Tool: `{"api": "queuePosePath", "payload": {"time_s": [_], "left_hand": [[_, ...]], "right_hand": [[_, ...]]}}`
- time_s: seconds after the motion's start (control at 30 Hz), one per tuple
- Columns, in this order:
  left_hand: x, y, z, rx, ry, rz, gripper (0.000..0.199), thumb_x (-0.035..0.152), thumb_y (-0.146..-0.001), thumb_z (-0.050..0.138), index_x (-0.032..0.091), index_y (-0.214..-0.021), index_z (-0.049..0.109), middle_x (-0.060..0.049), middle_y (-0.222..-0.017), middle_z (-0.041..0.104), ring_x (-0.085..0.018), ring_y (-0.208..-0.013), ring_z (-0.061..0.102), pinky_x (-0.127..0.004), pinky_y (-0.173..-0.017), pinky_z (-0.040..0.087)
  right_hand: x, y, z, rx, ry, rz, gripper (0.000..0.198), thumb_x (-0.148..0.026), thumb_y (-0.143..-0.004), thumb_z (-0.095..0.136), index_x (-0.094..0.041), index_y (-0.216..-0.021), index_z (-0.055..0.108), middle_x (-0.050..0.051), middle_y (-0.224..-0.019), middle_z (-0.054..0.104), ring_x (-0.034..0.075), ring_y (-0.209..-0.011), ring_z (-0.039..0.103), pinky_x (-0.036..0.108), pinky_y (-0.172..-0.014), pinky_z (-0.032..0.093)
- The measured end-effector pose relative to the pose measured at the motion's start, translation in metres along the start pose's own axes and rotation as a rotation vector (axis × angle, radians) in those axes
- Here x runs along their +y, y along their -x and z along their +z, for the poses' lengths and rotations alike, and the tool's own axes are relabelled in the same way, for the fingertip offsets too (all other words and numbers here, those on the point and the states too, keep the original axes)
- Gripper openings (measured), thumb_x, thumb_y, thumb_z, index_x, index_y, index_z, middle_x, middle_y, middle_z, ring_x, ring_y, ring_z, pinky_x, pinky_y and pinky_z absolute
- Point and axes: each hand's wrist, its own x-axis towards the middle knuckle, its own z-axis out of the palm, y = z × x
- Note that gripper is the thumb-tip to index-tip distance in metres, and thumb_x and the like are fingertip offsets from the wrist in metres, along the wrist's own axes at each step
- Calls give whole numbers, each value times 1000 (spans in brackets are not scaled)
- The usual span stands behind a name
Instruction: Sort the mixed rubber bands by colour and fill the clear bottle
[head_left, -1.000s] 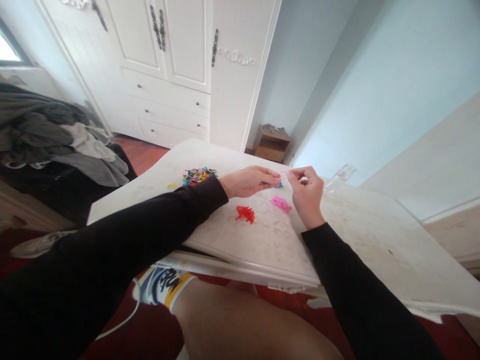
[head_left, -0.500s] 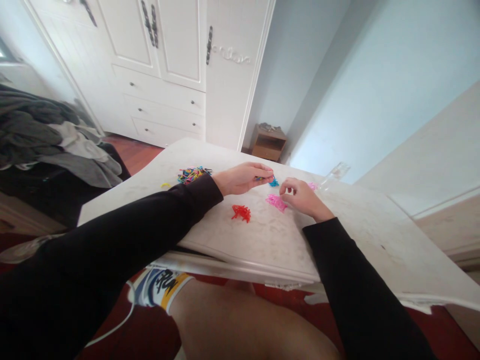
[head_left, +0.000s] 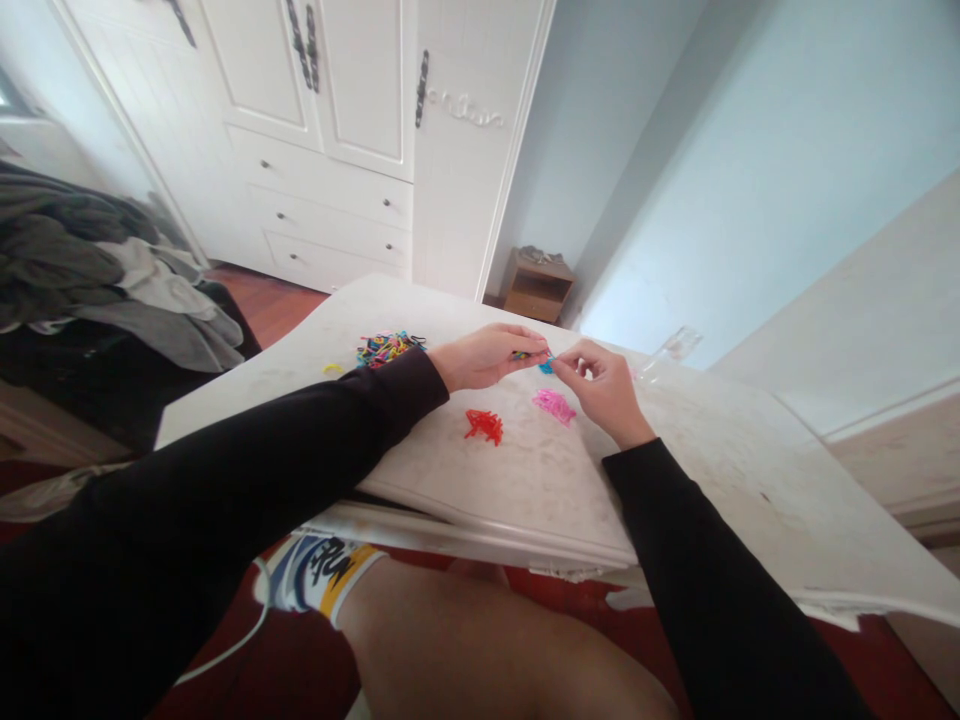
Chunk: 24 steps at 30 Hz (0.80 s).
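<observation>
My left hand [head_left: 491, 357] is closed around a few small coloured rubber bands, a bit of which shows at its fingertips above the table. Thumb and forefinger of my right hand [head_left: 606, 390] are pinched together right at the left fingertips; whatever is between them is too small to make out. Just below the meeting fingers lies a blue pile of bands [head_left: 546, 368], partly covered. Nearer to me are a pink pile [head_left: 554, 406] and a red pile [head_left: 484, 427]. A larger mixed-colour pile [head_left: 386, 348] sits beyond my left forearm, with a yellow pile [head_left: 333, 369] left of it.
The white table [head_left: 697, 480] has a raised front edge. A clear plastic container [head_left: 676, 347] lies behind my right hand. Dark clothes [head_left: 67, 260] are heaped at the left. A white wardrobe [head_left: 330, 190] and a small brown cabinet [head_left: 536, 288] stand beyond the table.
My right hand has moved up and left from above the pink pile to my left fingertips, its fingers now pinched. My left hand stays nearly in place.
</observation>
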Motion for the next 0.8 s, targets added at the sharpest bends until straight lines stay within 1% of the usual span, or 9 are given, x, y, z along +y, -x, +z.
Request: {"api": "queuePosePath", "payload": {"time_s": [0.1,0.17,0.23,0.37,0.5,0.57,0.63,0.73,0.8], "left_hand": [[0,-3,-2,66,9,33,21,4,-86,69,11,-66,69,-4,-81,68,-11,-85,63,-32,-105,46],[2,-5,-4,96,1,37,22,4,-87,66,11,-66,69,-3,-81,68,-10,-85,63,-31,-103,46],[4,-5,-6,93,-19,28,21,5,-88,66,11,-68,70,-4,-83,68,-10,-85,62,-30,-101,46],[11,-3,-7,66,-89,28,15,9,-85,71,11,-70,72,-5,-85,69,-10,-83,61,-29,-97,46],[16,0,-10,51,-217,-16,19,10,-82,71,14,-64,73,-4,-82,70,-10,-80,60,-25,-85,47],[19,0,-15,-5,-321,-47,13,14,-77,76,16,-65,75,-3,-78,70,-11,-73,57,-26,-75,46],[23,1,-20,-94,-455,-83,6,20,-71,80,17,-66,78,-3,-75,71,-11,-67,53,-28,-67,43],[32,6,-25,-264,-624,-144,10,28,-66,84,19,-65,80,-5,-70,70,-13,-59,49,-31,-60,38],[38,11,-26,-403,-718,-190,12,32,-65,85,20,-65,81,-5,-64,68,-12,-54,44,-32,-56,33]], "right_hand": [[9,-4,-3,89,12,43,17,-33,-82,69,-21,-70,67,0,-70,64,15,-65,52,32,-63,37],[20,-7,-6,120,51,78,16,-33,-79,68,-21,-69,66,1,-71,65,15,-65,52,32,-63,38],[31,-11,-6,106,116,95,13,-31,-76,68,-21,-67,66,2,-71,65,17,-66,53,33,-64,39],[48,-16,-1,46,233,123,10,-26,-70,69,-21,-63,64,3,-69,65,18,-66,53,34,-66,42],[53,-16,5,-16,249,111,14,-32,-71,71,-21,-64,65,3,-69,65,18,-67,54,34,-67,42],[54,-16,5,-16,246,110,19,-36,-72,73,-21,-63,65,3,-68,64,18,-66,53,33,-66,41],[55,-16,4,20,240,120,23,-39,-73,71,-21,-62,63,2,-66,62,17,-64,51,33,-65,40],[57,-17,0,93,228,134,24,-38,-77,66,-22,-60,59,1,-64,60,17,-63,50,33,-64,39],[60,-16,-2,116,216,140,25,-38,-78,63,-23,-59,57,1,-63,59,17,-63,51,34,-64,39]]}}
